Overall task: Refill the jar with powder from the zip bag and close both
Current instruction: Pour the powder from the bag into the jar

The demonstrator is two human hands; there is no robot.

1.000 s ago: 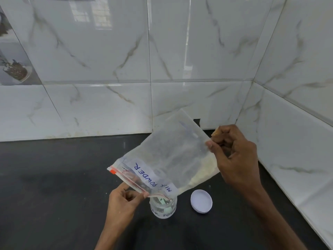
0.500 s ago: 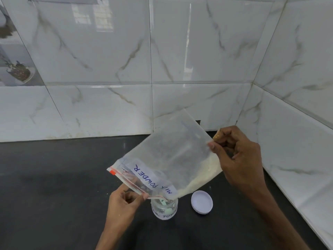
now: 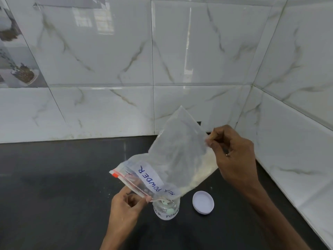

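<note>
A clear zip bag [image 3: 173, 159] labelled "MILK POWDER" is tilted mouth-down over a small clear jar [image 3: 166, 211] that stands open on the black counter [image 3: 54, 186]. Pale powder lies along the bag's lower right edge. My left hand [image 3: 126, 206] pinches the red zip strip at the bag's mouth, just left of the jar. My right hand [image 3: 232, 156] pinches the raised bottom edge of the bag. The jar's white lid [image 3: 203, 202] lies flat on the counter to the jar's right.
White marble-pattern tile walls [image 3: 180, 60] close off the back and the right side and meet in a corner behind the bag. The dark counter stretches away to the left of the jar.
The bag and both hands have barely shifted. The bag's mouth stays over the jar and its bottom edge stays lifted.
</note>
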